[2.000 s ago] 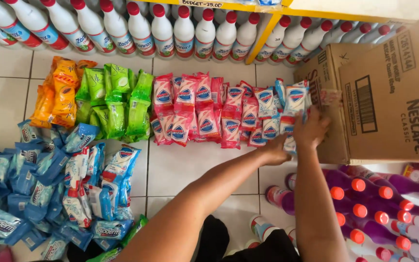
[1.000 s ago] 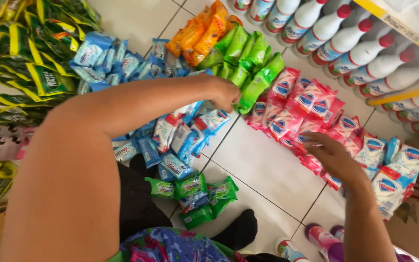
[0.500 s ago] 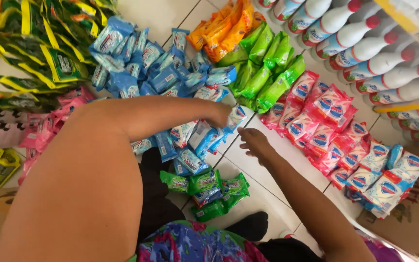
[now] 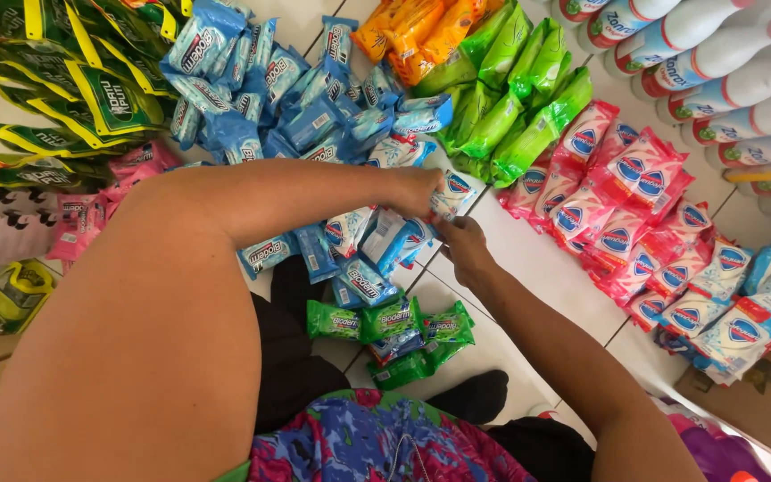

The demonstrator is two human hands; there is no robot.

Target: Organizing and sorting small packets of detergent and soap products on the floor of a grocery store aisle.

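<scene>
So I'm looking down at a tiled floor [image 4: 546, 268] covered in soap packs. My left hand [image 4: 421, 192] and right hand [image 4: 464, 243] meet in the middle, and both pinch a small white-and-light-blue soap packet [image 4: 453, 192] between the fingertips: left fingers closed on its near edge, right fingers curled up at it from below. That packet sits just off the floor, at the edge of the blue pile [image 4: 314, 107], right by the gap between the blue stuff and the pink rows.

The blue pile is glossy, crinkly plastic wrappers, all jumbled. To the right are pink packets [image 4: 617, 205] with round blue emblems, laid in overlapping rows, then pale blue ones [image 4: 742, 312] further along. Above those are shiny green pillow packs [image 4: 510, 98] and orange ones [image 4: 412, 27]. Small green packs [image 4: 385, 326] sit near my knees. Yellow-green sachets [image 4: 55, 80] fan out top left, and white bottles with red caps [image 4: 716, 54] line the top right.
</scene>
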